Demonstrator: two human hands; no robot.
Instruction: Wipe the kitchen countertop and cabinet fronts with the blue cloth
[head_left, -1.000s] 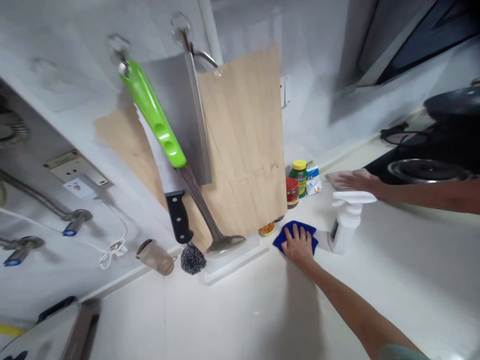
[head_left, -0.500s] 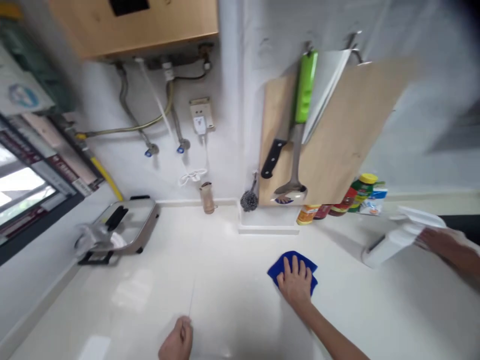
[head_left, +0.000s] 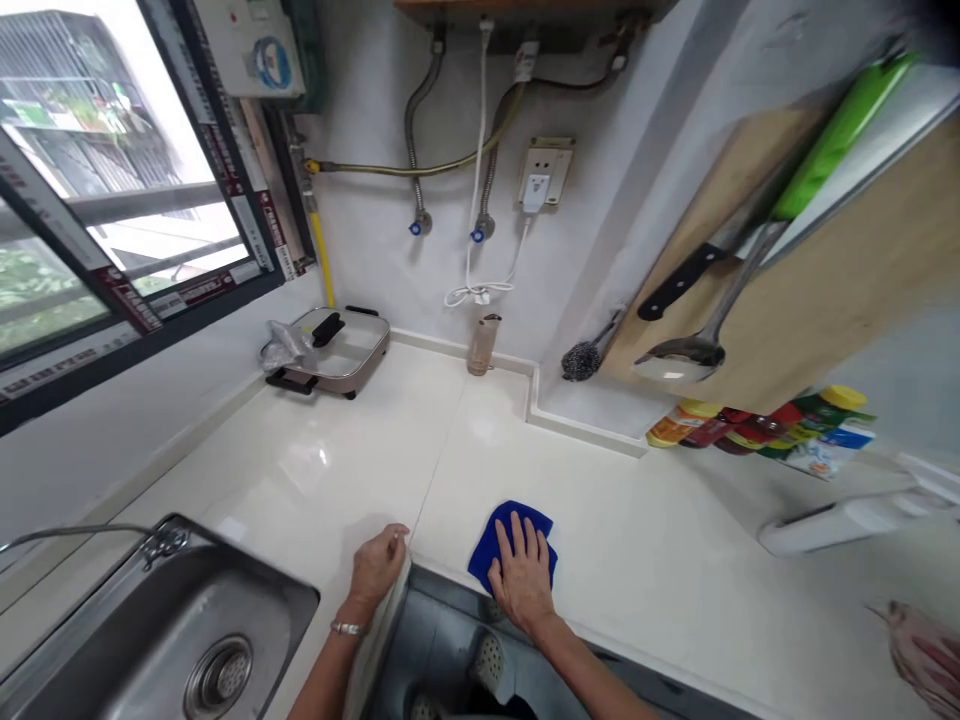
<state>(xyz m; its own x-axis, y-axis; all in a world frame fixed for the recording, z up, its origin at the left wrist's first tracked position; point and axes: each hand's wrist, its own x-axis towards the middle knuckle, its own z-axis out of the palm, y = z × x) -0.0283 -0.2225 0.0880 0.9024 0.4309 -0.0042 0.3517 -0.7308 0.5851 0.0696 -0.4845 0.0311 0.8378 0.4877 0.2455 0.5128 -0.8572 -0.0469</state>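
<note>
My right hand (head_left: 523, 578) lies flat on a folded blue cloth (head_left: 491, 545), fingers spread, pressing it on the white countertop (head_left: 600, 530) near its front edge. My left hand (head_left: 379, 562), with a bracelet at the wrist, is curled close to the counter's inner corner, beside a thin seam line. Its thumb and fingers are pinched together; whatever they hold, if anything, is too small to make out.
A steel sink (head_left: 247, 590) is at the lower left. An electric pan (head_left: 341, 350) and a brown bottle (head_left: 483, 345) stand at the back. Knife, ladle (head_left: 694, 350) and cutting board hang right, above jars (head_left: 682, 422). Another person's blurred hand (head_left: 926, 650) is at the right edge.
The view has swung left and down, bringing the sink and floor into sight. The other person's hand is now apart from the white object at right. My right hand stays on the cloth.
</note>
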